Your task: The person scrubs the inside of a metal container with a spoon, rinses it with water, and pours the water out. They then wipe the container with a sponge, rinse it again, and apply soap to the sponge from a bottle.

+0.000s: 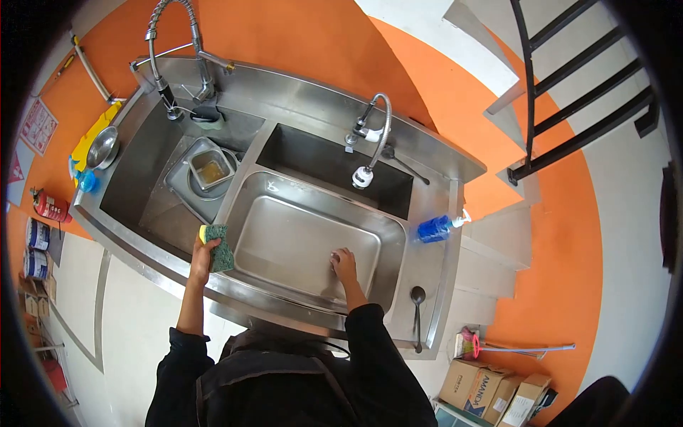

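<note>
A green and yellow sponge is gripped in my left hand, over the front edge of the sink between the two basins. My right hand is low over the bottom of a large rectangular steel tray in the right basin. Its fingers are curled, and whether they hold anything is too small to tell. In the left basin, stacked metal containers stand, the top one with some yellowish liquid inside.
A spring faucet rises at the back left, another faucet hangs over the narrow rear basin. On the right ledge are a blue soap bottle and a ladle. A metal bowl sits at the left edge.
</note>
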A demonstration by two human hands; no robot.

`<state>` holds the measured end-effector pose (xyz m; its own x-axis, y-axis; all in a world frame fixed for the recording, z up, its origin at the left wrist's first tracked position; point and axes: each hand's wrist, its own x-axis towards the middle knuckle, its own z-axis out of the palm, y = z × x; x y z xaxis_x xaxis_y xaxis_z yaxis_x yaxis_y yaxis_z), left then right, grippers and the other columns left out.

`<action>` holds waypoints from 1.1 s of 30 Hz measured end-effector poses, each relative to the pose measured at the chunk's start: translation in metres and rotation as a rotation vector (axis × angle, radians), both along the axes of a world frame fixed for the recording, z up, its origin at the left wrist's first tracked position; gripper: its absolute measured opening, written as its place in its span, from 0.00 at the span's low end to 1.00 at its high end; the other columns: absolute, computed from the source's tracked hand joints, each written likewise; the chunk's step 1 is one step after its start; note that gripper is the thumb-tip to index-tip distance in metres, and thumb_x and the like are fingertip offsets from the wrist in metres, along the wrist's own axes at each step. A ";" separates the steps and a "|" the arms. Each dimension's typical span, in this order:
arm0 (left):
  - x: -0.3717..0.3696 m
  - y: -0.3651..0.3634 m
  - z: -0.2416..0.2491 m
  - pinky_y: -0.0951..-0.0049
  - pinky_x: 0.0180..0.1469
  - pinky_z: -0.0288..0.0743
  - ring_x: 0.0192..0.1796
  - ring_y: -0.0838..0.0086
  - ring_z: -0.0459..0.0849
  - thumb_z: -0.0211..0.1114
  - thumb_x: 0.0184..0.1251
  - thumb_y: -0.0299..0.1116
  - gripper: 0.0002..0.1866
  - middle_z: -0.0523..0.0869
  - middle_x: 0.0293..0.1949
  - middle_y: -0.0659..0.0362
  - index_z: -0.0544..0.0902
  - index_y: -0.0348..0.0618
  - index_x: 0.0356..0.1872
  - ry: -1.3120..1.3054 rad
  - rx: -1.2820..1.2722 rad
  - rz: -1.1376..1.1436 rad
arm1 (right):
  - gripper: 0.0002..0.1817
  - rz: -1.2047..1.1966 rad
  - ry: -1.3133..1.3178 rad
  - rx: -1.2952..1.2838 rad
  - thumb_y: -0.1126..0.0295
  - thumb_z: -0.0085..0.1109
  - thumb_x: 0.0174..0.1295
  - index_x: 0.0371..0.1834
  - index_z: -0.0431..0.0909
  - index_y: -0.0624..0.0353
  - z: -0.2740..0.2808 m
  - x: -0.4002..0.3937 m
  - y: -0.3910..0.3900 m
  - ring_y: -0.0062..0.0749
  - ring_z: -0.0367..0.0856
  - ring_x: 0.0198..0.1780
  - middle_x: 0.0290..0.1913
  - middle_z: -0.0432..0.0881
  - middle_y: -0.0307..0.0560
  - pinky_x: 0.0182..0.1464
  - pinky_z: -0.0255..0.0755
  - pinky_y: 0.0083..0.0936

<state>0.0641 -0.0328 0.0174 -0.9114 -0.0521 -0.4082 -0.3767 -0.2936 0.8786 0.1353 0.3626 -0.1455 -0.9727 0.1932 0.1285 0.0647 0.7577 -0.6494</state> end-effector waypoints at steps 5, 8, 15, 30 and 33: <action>0.018 -0.020 0.004 0.70 0.42 0.79 0.39 0.70 0.81 0.58 0.58 0.23 0.19 0.79 0.40 0.59 0.71 0.43 0.52 0.018 0.023 0.192 | 0.06 -0.162 0.025 0.005 0.77 0.61 0.49 0.30 0.77 0.58 0.000 -0.006 -0.015 0.44 0.76 0.39 0.33 0.77 0.48 0.42 0.71 0.35; 0.033 -0.042 0.005 0.68 0.41 0.80 0.38 0.70 0.82 0.60 0.59 0.25 0.18 0.80 0.38 0.59 0.72 0.42 0.51 0.031 0.052 0.269 | 0.05 -0.134 -0.007 0.042 0.77 0.61 0.49 0.29 0.76 0.58 -0.005 -0.009 -0.013 0.44 0.76 0.39 0.33 0.77 0.48 0.42 0.71 0.36; 0.066 -0.064 0.022 0.67 0.44 0.80 0.40 0.69 0.82 0.60 0.59 0.28 0.20 0.81 0.40 0.57 0.72 0.41 0.54 0.000 -0.034 0.367 | 0.03 -0.123 -0.220 0.122 0.73 0.58 0.54 0.32 0.76 0.57 -0.014 -0.016 -0.010 0.46 0.76 0.45 0.39 0.77 0.49 0.47 0.71 0.41; 0.088 -0.083 0.030 0.67 0.46 0.79 0.42 0.70 0.82 0.58 0.60 0.30 0.21 0.80 0.42 0.56 0.70 0.39 0.56 -0.001 -0.095 0.435 | 0.08 -0.382 0.531 -0.179 0.81 0.49 0.57 0.38 0.75 0.61 0.162 -0.083 0.051 0.47 0.80 0.41 0.38 0.80 0.53 0.44 0.72 0.35; 0.092 -0.085 0.021 0.66 0.46 0.80 0.43 0.67 0.82 0.58 0.60 0.29 0.21 0.81 0.43 0.53 0.70 0.39 0.56 0.019 -0.047 0.417 | 0.16 -0.234 0.317 0.222 0.82 0.48 0.56 0.45 0.78 0.57 0.128 -0.115 0.109 0.47 0.82 0.46 0.44 0.81 0.52 0.47 0.74 0.37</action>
<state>0.1566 -0.1174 0.0380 -0.8157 -0.4360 -0.3800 -0.2180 -0.3768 0.9003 0.0201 0.4714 -0.0176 -0.8120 0.3374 0.4763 0.0748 0.8694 -0.4884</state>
